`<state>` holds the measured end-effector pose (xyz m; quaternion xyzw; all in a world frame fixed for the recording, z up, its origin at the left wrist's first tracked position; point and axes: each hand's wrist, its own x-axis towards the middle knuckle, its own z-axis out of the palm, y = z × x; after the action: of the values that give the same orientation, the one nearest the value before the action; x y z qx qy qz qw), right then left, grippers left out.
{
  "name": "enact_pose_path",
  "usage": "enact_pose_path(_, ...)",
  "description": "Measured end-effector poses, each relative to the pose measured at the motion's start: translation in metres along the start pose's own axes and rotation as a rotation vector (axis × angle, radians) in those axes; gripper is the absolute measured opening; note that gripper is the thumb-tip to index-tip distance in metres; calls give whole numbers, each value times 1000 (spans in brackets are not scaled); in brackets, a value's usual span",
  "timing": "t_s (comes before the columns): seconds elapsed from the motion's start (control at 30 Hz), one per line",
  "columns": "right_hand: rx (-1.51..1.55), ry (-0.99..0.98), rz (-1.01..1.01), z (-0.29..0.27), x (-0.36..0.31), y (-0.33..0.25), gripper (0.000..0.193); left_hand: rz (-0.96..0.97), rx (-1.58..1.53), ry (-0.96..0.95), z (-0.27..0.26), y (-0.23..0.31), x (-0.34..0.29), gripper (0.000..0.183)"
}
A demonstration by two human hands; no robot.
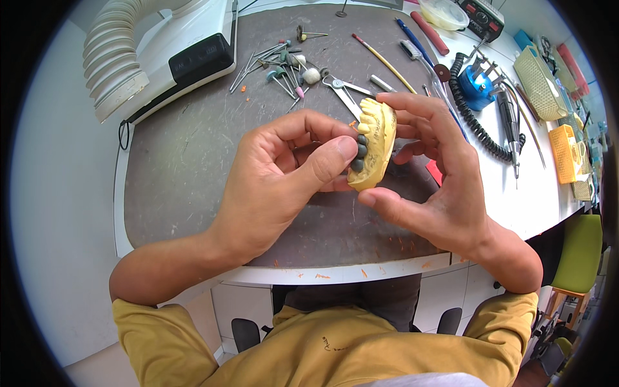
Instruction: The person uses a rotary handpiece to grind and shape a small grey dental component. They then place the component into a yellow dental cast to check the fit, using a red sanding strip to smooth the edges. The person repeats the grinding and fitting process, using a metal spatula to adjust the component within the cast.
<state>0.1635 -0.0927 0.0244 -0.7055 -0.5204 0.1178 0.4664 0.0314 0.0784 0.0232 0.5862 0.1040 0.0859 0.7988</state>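
Observation:
A yellow dental cast (380,138) with a row of teeth is held up above the dark work mat. Dark grey tooth crowns (360,153) sit along its left side. My right hand (442,171) grips the cast between thumb below and fingers above. My left hand (290,171) is closed at the cast's left side, its thumb and fingertips pinching the dark crowns. Whether the crowns are seated on the cast or slightly apart, I cannot tell. Behind the cast lies a metal caliper (345,90), partly hidden by it.
On the grey mat (174,174) lie several rotary burs and polishing tips (287,68). A white ribbed suction hose (113,58) stands at the far left. To the right are a brush (412,51), a blue bur stand (477,87), a handpiece (509,122) with coiled cord, and baskets (541,84).

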Motion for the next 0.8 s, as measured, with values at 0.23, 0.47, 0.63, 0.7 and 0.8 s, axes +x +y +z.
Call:
enact_pose_path(0.23,-7,-4,-6,0,0,1,83,-2,19,-4,-1,-2,1,18)
enact_pose_path(0.47,-18,-6,-21,0,0,0,84,11,19,-6,-2,-4,1,18)
enact_pose_path(0.63,-37,-15,-47,-1,0,0,85,32,37,-11,-1,-4,1,18)
enact_pose_path(0.7,-19,-18,-40,-2,0,0,83,13,41,-17,-2,-1,1,19)
enact_pose_path(0.8,60,-23,-9,-1,0,0,81,-17,15,-28,0,3,0,24)
